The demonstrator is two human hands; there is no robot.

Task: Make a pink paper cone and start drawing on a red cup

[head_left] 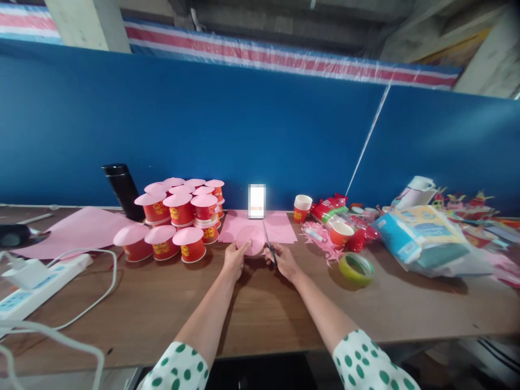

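My left hand (pixel 235 259) pinches the left edge of a pink paper circle (pixel 252 241), held above the table. In my right hand (pixel 284 261) is a pair of scissors (pixel 269 244) with dark handles, its blades pointing away from me beside the circle's right edge. Whether the blades touch the paper I cannot tell. Behind the circle lie pink paper sheets (pixel 280 227). To the left stand several stacked red paper cups (pixel 193 251), upside down, topped with pink paper discs (pixel 161 234).
Right of my hands are upright cups (pixel 301 210), a roll of tape (pixel 356 269), pink scraps (pixel 325 244) and a plastic package (pixel 426 241). On the left are a black flask (pixel 122 189), a power strip (pixel 44 287) and white cables (pixel 109 281). A blue partition (pixel 244 119) rises behind.
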